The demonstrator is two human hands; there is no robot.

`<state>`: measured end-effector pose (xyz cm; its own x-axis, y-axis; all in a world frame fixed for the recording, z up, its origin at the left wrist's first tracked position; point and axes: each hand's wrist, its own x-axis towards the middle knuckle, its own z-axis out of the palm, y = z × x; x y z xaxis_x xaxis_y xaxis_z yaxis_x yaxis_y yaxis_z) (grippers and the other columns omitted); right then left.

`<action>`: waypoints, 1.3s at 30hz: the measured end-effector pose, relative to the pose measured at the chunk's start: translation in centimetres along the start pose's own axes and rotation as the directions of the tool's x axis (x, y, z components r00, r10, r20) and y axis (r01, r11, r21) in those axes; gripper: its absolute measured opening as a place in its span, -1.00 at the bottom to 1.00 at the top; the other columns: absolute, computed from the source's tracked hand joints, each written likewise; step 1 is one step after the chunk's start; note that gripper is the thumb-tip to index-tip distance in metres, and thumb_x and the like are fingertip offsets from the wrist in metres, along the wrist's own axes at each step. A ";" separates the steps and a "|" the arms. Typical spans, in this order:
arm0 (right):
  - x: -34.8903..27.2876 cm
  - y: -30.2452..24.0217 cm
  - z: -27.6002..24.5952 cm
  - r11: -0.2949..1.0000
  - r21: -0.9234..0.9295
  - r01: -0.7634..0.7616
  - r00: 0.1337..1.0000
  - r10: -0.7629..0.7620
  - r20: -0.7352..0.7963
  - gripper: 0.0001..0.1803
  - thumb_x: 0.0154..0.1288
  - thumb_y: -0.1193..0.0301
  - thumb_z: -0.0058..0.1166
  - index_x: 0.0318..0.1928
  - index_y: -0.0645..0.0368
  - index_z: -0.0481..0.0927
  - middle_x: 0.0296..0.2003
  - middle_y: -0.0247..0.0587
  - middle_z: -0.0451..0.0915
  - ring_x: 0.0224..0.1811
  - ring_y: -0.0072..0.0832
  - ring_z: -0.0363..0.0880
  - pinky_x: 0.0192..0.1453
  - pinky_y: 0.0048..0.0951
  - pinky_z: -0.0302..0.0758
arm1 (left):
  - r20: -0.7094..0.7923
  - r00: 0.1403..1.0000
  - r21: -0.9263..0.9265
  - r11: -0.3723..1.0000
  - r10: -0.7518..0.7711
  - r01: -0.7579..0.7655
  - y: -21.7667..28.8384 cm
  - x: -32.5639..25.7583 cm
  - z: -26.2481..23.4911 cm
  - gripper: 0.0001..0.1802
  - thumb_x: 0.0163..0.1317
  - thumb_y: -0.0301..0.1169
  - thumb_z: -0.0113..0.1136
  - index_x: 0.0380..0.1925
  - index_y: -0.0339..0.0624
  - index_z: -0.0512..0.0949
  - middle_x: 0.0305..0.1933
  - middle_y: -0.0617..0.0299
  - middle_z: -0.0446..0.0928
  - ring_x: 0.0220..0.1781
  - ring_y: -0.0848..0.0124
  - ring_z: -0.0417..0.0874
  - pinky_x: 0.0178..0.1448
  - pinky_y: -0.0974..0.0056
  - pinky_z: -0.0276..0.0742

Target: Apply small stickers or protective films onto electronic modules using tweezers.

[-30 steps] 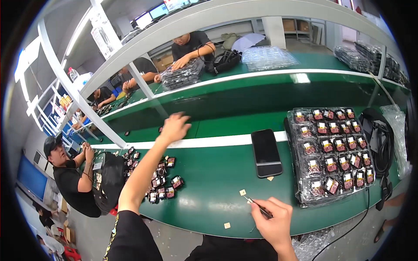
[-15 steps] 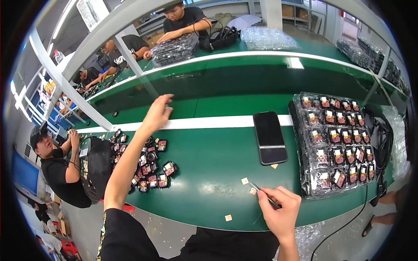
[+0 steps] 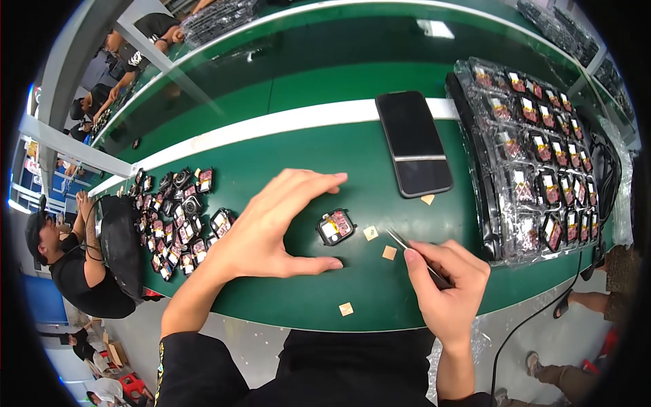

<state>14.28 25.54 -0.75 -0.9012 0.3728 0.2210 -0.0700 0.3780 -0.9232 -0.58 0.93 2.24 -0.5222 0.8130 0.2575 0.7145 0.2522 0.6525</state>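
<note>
A single black square module (image 3: 336, 226), with a pink circuit board and a white and yellow patch, lies on the green table (image 3: 305, 298). Around its left side curves my left hand (image 3: 271, 227), thumb and fingers spread wide and not touching it. My right hand (image 3: 447, 281) pinches a pair of tweezers (image 3: 400, 241), whose tips point to the upper left beside a small tan square (image 3: 370, 233). Close below the tips is a second tan square (image 3: 389, 252). Another tan square (image 3: 346, 309) rests near the front edge.
A loose pile of similar modules (image 3: 173, 224) covers the table's left side. On the right stands a stack of clear trays (image 3: 536, 163) filled with modules. A black phone (image 3: 413, 146) lies to their left. Co-workers sit at left, one beside a black bag (image 3: 122, 241).
My left hand has come down and nearer from above the far part of the table. A module now lies in the middle. My right hand keeps the tweezers; the view has tilted down.
</note>
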 end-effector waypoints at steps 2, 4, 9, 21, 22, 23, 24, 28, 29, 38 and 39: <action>0.0 0.8 0.2 0.998 -0.004 0.067 0.997 -0.068 -0.023 -0.88 0.31 0.65 0.49 -0.15 0.39 0.87 -0.54 -0.34 0.63 -0.64 -0.76 0.40 -0.56 -0.56 0.20 | -0.011 0.997 0.248 0.966 -0.077 0.077 0.6 -0.3 0.1 0.04 -0.12 -0.26 0.85 0.43 -0.28 0.59 0.28 0.01 0.65 0.29 0.02 0.64 0.43 0.01 0.56; -0.1 0.8 0.2 0.995 -0.033 0.093 0.996 -0.093 -0.011 -0.87 0.30 0.66 0.49 -0.15 0.39 0.87 -0.53 -0.34 0.63 -0.65 -0.76 0.37 -0.56 -0.56 0.19 | -0.036 0.992 0.249 0.961 -0.118 0.123 0.4 -0.6 0.6 -0.14 -0.12 -0.26 0.85 0.26 -0.25 0.71 0.18 0.06 0.66 0.20 0.05 0.65 0.32 0.03 0.59; -0.3 0.8 0.0 0.996 -0.005 0.095 0.995 -0.094 0.010 -0.84 0.27 0.67 0.50 -0.13 0.36 0.88 -0.51 -0.32 0.67 -0.66 -0.76 0.37 -0.56 -0.58 0.21 | 0.041 0.995 0.204 0.976 -0.091 0.081 -0.4 -0.9 0.8 -0.36 0.01 -0.33 0.75 0.15 -0.21 0.77 0.09 0.15 0.66 0.12 0.11 0.64 0.24 0.07 0.55; 0.0 1.2 0.0 0.980 -0.003 0.198 0.968 -0.195 0.160 -0.82 0.15 0.70 0.49 -0.20 0.30 0.86 -0.55 -0.37 0.59 -0.71 -0.70 0.39 -0.61 -0.56 0.24 | 0.189 0.982 0.069 0.997 0.019 -0.032 -0.1 -0.6 3.0 -0.27 0.03 -0.08 0.74 0.18 -0.20 0.80 -0.12 0.22 0.71 -0.10 0.21 0.65 0.08 0.15 0.43; 0.0 1.3 0.1 0.982 -0.002 0.189 0.969 -0.186 0.164 -0.82 0.15 0.70 0.49 -0.20 0.30 0.86 -0.55 -0.37 0.59 -0.71 -0.70 0.39 -0.61 -0.56 0.24 | 0.176 0.984 0.064 0.997 0.029 -0.041 -0.1 -0.5 3.0 -0.28 0.01 -0.05 0.75 0.15 -0.20 0.81 -0.15 0.23 0.71 -0.13 0.22 0.65 0.07 0.15 0.41; 0.0 1.3 0.1 0.981 -0.010 0.195 0.965 -0.190 0.180 -0.82 0.13 0.70 0.50 -0.22 0.29 0.85 -0.56 -0.37 0.58 -0.72 -0.69 0.39 -0.62 -0.54 0.23 | 0.162 0.986 0.056 0.997 0.042 -0.052 -0.2 -0.5 3.1 -0.28 -0.01 -0.03 0.75 0.12 -0.21 0.83 -0.19 0.24 0.71 -0.15 0.23 0.65 0.05 0.15 0.40; -0.1 1.3 0.1 0.979 -0.017 0.202 0.961 -0.195 0.196 -0.82 0.11 0.69 0.50 -0.24 0.28 0.85 -0.56 -0.38 0.56 -0.72 -0.67 0.38 -0.62 -0.53 0.22 | 0.165 0.985 0.048 0.998 0.039 -0.047 -0.3 -0.5 3.2 -0.28 -0.01 -0.03 0.75 0.12 -0.21 0.83 -0.19 0.24 0.71 -0.15 0.23 0.65 0.05 0.15 0.40; -0.2 1.5 0.2 0.976 -0.037 0.217 0.955 -0.204 0.215 -0.81 0.09 0.69 0.50 -0.26 0.27 0.83 -0.56 -0.40 0.56 -0.73 -0.67 0.37 -0.63 -0.51 0.21 | 0.142 0.988 0.042 0.997 0.061 -0.068 -0.6 -0.5 3.3 -0.29 -0.02 0.01 0.74 0.07 -0.23 0.84 -0.18 0.23 0.73 -0.17 0.24 0.64 0.04 0.15 0.38; -0.2 1.5 0.2 0.974 -0.043 0.222 0.954 -0.208 0.218 -0.80 0.08 0.69 0.50 -0.25 0.27 0.83 -0.56 -0.40 0.56 -0.73 -0.66 0.37 -0.63 -0.50 0.21 | 0.148 0.987 0.049 0.997 0.055 -0.062 -0.5 -0.6 3.3 -0.29 -0.02 0.01 0.74 0.06 -0.24 0.85 -0.19 0.23 0.73 -0.17 0.24 0.64 0.03 0.15 0.38; -0.1 1.7 0.3 0.968 -0.060 0.245 0.949 -0.226 0.221 -0.78 0.05 0.70 0.50 -0.24 0.26 0.83 -0.54 -0.39 0.58 -0.73 -0.65 0.36 -0.63 -0.48 0.22 | 0.164 0.986 0.054 0.998 0.015 -0.024 -0.4 -0.6 3.2 -0.26 -0.04 0.08 0.71 0.04 -0.24 0.86 -0.21 0.24 0.74 -0.19 0.25 0.64 0.02 0.15 0.37; -0.1 1.7 0.2 0.968 -0.058 0.243 0.948 -0.225 0.223 -0.78 0.05 0.70 0.50 -0.24 0.26 0.83 -0.54 -0.39 0.58 -0.73 -0.65 0.35 -0.63 -0.48 0.21 | 0.160 0.987 0.050 0.998 0.015 -0.023 -0.4 -0.6 3.3 -0.25 -0.05 0.09 0.70 0.04 -0.23 0.86 -0.21 0.24 0.74 -0.19 0.26 0.64 0.01 0.15 0.37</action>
<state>14.19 25.96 -2.42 -0.9345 0.0793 0.3470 -0.2623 0.5054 -0.8221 0.94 2.04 -0.51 -0.4299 0.8903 0.1500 0.7488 0.2588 0.6101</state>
